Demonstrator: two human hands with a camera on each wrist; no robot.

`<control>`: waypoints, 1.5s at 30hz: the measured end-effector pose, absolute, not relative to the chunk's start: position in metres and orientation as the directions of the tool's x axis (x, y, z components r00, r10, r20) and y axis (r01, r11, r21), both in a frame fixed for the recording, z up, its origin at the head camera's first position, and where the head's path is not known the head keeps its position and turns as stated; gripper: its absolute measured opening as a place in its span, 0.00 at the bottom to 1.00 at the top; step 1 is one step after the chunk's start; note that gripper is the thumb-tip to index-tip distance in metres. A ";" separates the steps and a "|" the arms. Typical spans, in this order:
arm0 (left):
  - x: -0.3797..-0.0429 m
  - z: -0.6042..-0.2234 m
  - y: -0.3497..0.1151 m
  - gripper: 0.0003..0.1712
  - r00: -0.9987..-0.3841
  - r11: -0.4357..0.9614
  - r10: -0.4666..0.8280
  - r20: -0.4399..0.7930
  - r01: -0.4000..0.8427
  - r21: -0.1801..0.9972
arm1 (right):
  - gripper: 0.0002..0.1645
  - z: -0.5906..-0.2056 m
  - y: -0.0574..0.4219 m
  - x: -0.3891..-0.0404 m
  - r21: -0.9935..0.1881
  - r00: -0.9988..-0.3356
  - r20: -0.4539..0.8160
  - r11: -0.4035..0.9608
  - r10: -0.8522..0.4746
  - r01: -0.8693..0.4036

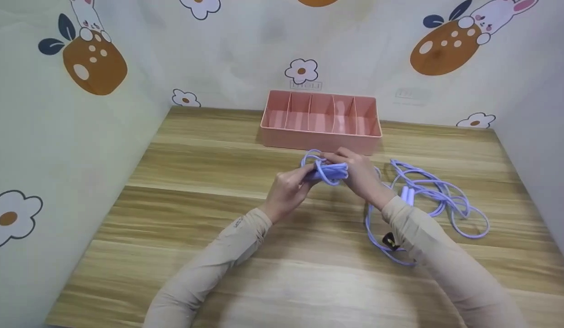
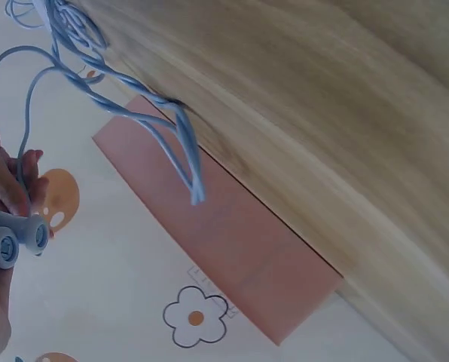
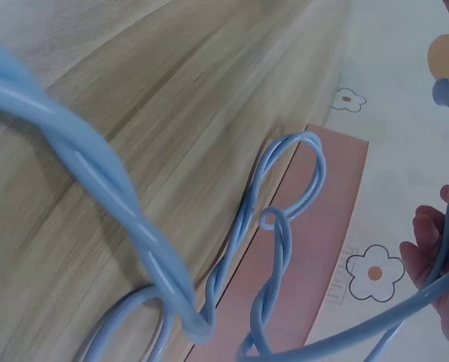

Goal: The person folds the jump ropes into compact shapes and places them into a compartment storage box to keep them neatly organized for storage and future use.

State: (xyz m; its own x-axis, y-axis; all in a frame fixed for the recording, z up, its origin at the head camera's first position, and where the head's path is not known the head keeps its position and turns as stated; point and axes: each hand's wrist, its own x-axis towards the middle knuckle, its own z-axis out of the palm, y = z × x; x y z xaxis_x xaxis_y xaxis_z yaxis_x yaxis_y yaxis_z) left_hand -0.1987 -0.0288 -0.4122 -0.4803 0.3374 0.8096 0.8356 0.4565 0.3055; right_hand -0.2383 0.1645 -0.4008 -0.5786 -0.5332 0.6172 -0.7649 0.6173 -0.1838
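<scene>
In the head view my left hand (image 1: 288, 189) grips the pale blue-violet handles (image 1: 332, 171) of a jump rope, which lie side by side with cord looped over them. My right hand (image 1: 360, 176) is close against their right side and holds the cord. The handles' round ends (image 2: 36, 234) show at the left edge of the left wrist view. Strands of cord (image 3: 383, 320) pass through the curled fingers (image 3: 428, 234) in the right wrist view. More cord (image 1: 369, 221) trails down beside the right forearm to the table.
Behind the hands stands a pink box (image 1: 320, 139) with several compartments. To the right lie tangled cord (image 1: 441, 193) and two upright-looking handles (image 1: 407, 196), partly behind the right sleeve. A small black piece (image 1: 390, 241) sits on the trailing cord. Patterned walls (image 1: 245, 54) border the wooden table (image 1: 195, 168).
</scene>
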 end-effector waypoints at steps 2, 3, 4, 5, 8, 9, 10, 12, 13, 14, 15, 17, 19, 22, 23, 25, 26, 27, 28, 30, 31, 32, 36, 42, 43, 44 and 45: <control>-0.201 -0.415 -0.031 0.15 -0.519 0.447 0.308 0.797 0.819 0.361 | 0.12 -0.402 0.167 -0.238 -0.149 -0.586 0.608 0.648 -0.536 -0.747; -0.201 -0.416 -0.031 0.16 -0.536 0.433 0.291 0.792 0.813 0.391 | 0.09 -0.402 0.167 -0.238 -0.136 -0.591 0.601 0.660 -0.538 -0.739; -0.202 -0.417 -0.031 0.16 -0.552 0.406 0.276 0.787 0.809 0.425 | 0.05 -0.402 0.167 -0.237 -0.124 -0.596 0.592 0.669 -0.543 -0.733; -0.203 -0.417 -0.031 0.16 -0.566 0.377 0.261 0.782 0.806 0.457 | 0.03 -0.402 0.167 -0.237 -0.116 -0.602 0.583 0.677 -0.546 -0.727; -0.205 -0.419 -0.030 0.17 -0.596 0.281 0.218 0.773 0.796 0.535 | 0.05 -0.404 0.165 -0.234 -0.118 -0.624 0.551 0.689 -0.554 -0.715; -0.205 -0.419 -0.029 0.19 -0.602 0.252 0.210 0.770 0.794 0.552 | 0.04 -0.404 0.164 -0.233 -0.125 -0.633 0.542 0.691 -0.553 -0.712; -0.205 -0.419 -0.028 0.20 -0.608 0.229 0.203 0.768 0.792 0.566 | 0.03 -0.404 0.163 -0.232 -0.134 -0.644 0.533 0.696 -0.549 -0.705; -0.204 -0.419 -0.027 0.22 -0.627 0.204 0.186 0.756 0.777 0.595 | 0.05 -0.405 0.161 -0.231 -0.155 -0.660 0.522 0.701 -0.540 -0.696; -0.204 -0.419 -0.026 0.22 -0.641 0.196 0.179 0.747 0.767 0.611 | 0.05 -0.405 0.160 -0.230 -0.166 -0.670 0.514 0.705 -0.536 -0.690; -0.204 -0.419 -0.026 0.23 -0.655 0.188 0.171 0.736 0.755 0.629 | 0.06 -0.405 0.159 -0.229 -0.174 -0.679 0.506 0.707 -0.533 -0.685; -0.204 -0.419 -0.026 0.24 -0.671 0.184 0.164 0.723 0.741 0.646 | 0.05 -0.406 0.158 -0.228 -0.184 -0.689 0.494 0.711 -0.530 -0.679; -0.204 -0.418 -0.026 0.23 -0.705 0.172 0.148 0.693 0.709 0.684 | 0.04 -0.407 0.156 -0.228 -0.207 -0.708 0.473 0.715 -0.524 -0.667; -0.204 -0.418 -0.026 0.23 -0.736 0.165 0.134 0.663 0.676 0.718 | 0.05 -0.408 0.154 -0.228 -0.231 -0.727 0.450 0.719 -0.518 -0.655; -0.205 -0.418 -0.028 0.22 -0.775 0.170 0.102 0.624 0.632 0.756 | 0.07 -0.412 0.150 -0.228 -0.276 -0.744 0.429 0.710 -0.512 -0.648; -0.205 -0.418 -0.028 0.22 -0.787 0.180 0.087 0.611 0.616 0.767 | 0.08 -0.413 0.149 -0.228 -0.297 -0.748 0.422 0.701 -0.513 -0.648; -0.206 -0.418 -0.030 0.21 -0.810 0.197 0.049 0.584 0.582 0.789 | 0.11 -0.414 0.146 -0.227 -0.324 -0.755 0.410 0.693 -0.511 -0.644; -0.206 -0.418 -0.030 0.21 -0.822 0.203 0.029 0.569 0.562 0.802 | 0.12 -0.415 0.145 -0.226 -0.338 -0.759 0.404 0.688 -0.510 -0.642; -0.207 -0.417 -0.031 0.21 -0.832 0.207 0.008 0.555 0.544 0.813 | 0.13 -0.416 0.145 -0.225 -0.350 -0.765 0.395 0.686 -0.509 -0.638; -0.208 -0.417 -0.032 0.22 -0.840 0.206 -0.013 0.542 0.528 0.824 | 0.14 -0.417 0.144 -0.224 -0.365 -0.770 0.383 0.682 -0.511 -0.634; -0.209 -0.416 -0.033 0.22 -0.852 0.200 -0.050 0.522 0.503 0.841 | 0.16 -0.418 0.144 -0.222 -0.380 -0.776 0.365 0.679 -0.515 -0.629; -0.210 -0.416 -0.034 0.22 -0.856 0.194 -0.063 0.514 0.494 0.847 | 0.17 -0.419 0.143 -0.222 -0.390 -0.780 0.357 0.676 -0.515 -0.625; -0.211 -0.416 -0.036 0.23 -0.856 0.196 -0.073 0.511 0.490 0.849 | 0.18 -0.420 0.143 -0.222 -0.400 -0.781 0.351 0.671 -0.516 -0.624; -0.213 -0.416 -0.041 0.23 -0.853 0.210 -0.102 0.512 0.484 0.849 | 0.17 -0.423 0.143 -0.220 -0.431 -0.778 0.355 0.648 -0.519 -0.628; -0.217 -0.412 -0.047 0.21 -0.852 0.208 -0.141 0.504 0.472 0.857 | 0.13 -0.428 0.146 -0.218 -0.487 -0.758 0.410 0.580 -0.508 -0.653; -0.218 -0.410 -0.048 0.21 -0.854 0.202 -0.146 0.500 0.469 0.860 | 0.13 -0.428 0.147 -0.217 -0.503 -0.757 0.418 0.566 -0.502 -0.653; -0.219 -0.409 -0.049 0.21 -0.854 0.201 -0.153 0.497 0.466 0.862 | 0.13 -0.429 0.147 -0.217 -0.517 -0.757 0.426 0.554 -0.495 -0.653; -0.220 -0.407 -0.050 0.20 -0.855 0.200 -0.162 0.493 0.461 0.865 | 0.13 -0.430 0.148 -0.217 -0.534 -0.761 0.431 0.544 -0.485 -0.648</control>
State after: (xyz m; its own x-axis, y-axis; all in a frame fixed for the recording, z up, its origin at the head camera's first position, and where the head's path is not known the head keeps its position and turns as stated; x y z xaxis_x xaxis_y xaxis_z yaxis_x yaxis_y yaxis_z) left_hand -0.2196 -0.0503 -0.4075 -0.8547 -0.1619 0.4932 0.4610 0.1999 0.8646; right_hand -0.2170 0.1481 -0.4301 -0.7613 -0.4848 0.4306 -0.6480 0.5435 -0.5336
